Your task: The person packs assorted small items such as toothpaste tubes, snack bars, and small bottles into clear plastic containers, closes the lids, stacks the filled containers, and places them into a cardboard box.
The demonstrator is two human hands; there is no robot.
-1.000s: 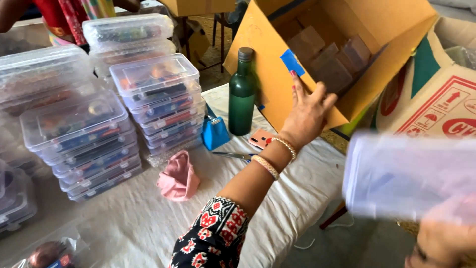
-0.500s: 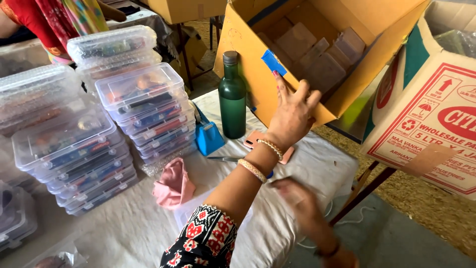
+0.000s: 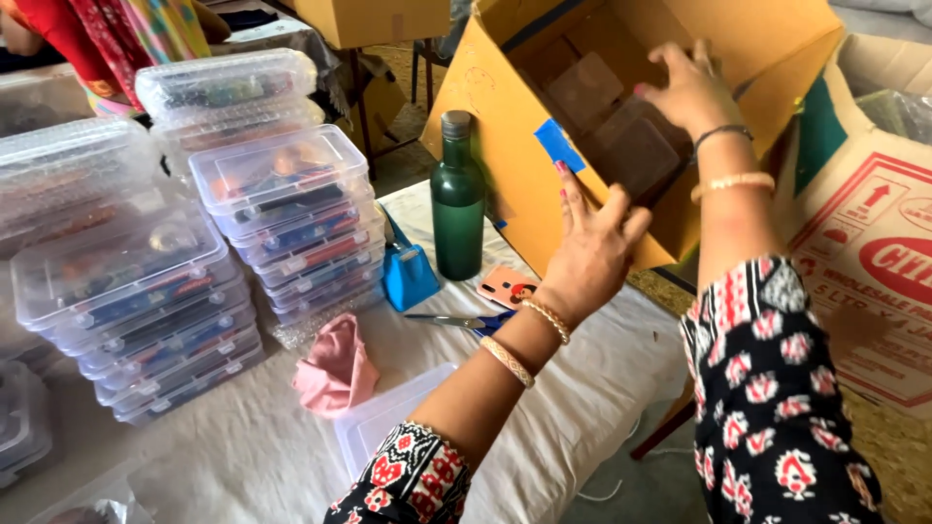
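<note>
Both of our hands are at the big tilted brown cardboard box (image 3: 505, 126) with a blue tape patch on its wall, which sits at the far right edge of the cloth-covered table (image 3: 582, 408). Our left hand (image 3: 592, 254) has its fingers spread wide and flat against the box's outer wall, pressing rather than gripping anything. Our right hand (image 3: 684, 92) reaches inside the box with fingers loosely curled over the brown paper-wrapped packets (image 3: 607, 116) in there, but we honestly can't tell if it's actually got hold of one. Just left of the box stands a dark green glass bottle (image 3: 457, 199), with a small blue tape dispenser (image 3: 408, 272) beside it, and nearer to us lie scissors (image 3: 461, 321) and a pink phone (image 3: 508, 287). Further left are stacks of clear plastic lidded boxes (image 3: 282, 213) full of colourful stuff, a crumpled pink cloth (image 3: 337, 369), and an empty clear tub (image 3: 388, 427) close to our left arm.
</note>
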